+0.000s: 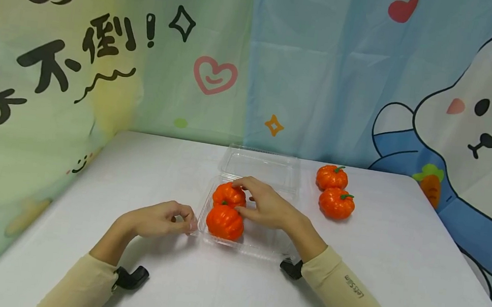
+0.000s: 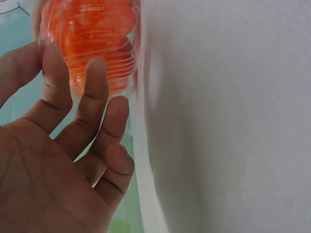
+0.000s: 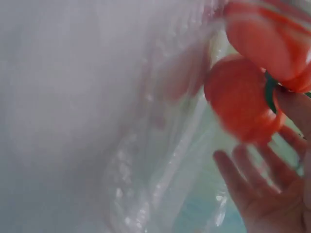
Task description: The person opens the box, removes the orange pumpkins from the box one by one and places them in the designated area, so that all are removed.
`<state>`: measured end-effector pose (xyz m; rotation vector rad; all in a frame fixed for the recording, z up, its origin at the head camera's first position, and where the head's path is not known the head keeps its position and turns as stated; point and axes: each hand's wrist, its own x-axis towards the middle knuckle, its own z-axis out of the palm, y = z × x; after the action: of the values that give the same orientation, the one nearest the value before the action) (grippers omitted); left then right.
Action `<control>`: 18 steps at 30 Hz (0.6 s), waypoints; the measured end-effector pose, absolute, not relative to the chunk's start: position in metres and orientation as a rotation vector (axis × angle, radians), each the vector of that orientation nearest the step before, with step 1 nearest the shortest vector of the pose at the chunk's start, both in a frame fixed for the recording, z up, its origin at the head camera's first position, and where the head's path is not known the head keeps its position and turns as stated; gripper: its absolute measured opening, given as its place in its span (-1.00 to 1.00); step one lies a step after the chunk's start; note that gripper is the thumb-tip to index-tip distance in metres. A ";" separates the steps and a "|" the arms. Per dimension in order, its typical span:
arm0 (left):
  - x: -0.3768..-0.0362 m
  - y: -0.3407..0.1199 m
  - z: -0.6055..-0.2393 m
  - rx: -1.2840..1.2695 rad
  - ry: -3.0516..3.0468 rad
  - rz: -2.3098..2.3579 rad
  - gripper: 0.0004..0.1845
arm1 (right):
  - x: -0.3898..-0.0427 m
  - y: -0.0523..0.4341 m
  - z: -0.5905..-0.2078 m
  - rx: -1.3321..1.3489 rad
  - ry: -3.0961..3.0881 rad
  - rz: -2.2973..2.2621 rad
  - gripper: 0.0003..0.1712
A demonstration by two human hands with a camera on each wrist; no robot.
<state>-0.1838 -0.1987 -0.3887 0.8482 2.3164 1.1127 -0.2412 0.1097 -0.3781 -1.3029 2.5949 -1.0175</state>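
My left hand [image 1: 164, 220] pinches the near left corner of an open clear plastic box [image 1: 263, 254]; thumb and forefinger meet on its edge in the left wrist view, the other fingers loosely bent. Two small orange toy pumpkins with green stems sit in the box's left half: a back pumpkin [image 1: 227, 193] and a front pumpkin [image 1: 225, 223]. Reaching in from the right, my right hand [image 1: 269, 206] holds the back pumpkin between thumb and forefinger. Its other fingers spread beside the pumpkin [image 3: 238, 99] in the blurred right wrist view.
Two more orange pumpkins, a far one [image 1: 330, 178] and a nearer one [image 1: 336, 204], lie on the white table [image 1: 162, 284] right of the box. The clear lid [image 1: 262, 167] lies folded back behind it. A printed cloth [image 1: 316, 71] hangs behind the table.
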 end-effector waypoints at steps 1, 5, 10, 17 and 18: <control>-0.184 -0.199 -0.389 0.849 2.315 1.113 -0.84 | -0.241 0.109 -0.378 -1.304 2.597 -1.018 -0.41; -0.184 -0.199 -0.390 0.860 2.312 1.112 -0.83 | -0.241 0.107 -0.380 -1.308 2.593 -1.044 -0.42; -0.185 -0.200 -0.392 0.869 2.322 1.108 -0.84 | -0.242 0.107 -0.384 -1.379 2.626 -1.067 -0.42; -0.184 -0.200 -0.390 0.856 2.337 1.104 -0.84 | -0.243 0.109 -0.380 -1.466 2.697 -1.092 -0.40; -0.183 -0.201 -0.391 0.854 2.339 1.103 -0.84 | -0.242 0.109 -0.380 -1.464 2.706 -1.094 -0.39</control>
<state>-0.1834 -0.2005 -0.3905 0.8537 2.3389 1.1028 -0.2425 0.1092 -0.3798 -1.4641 2.7060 -1.0942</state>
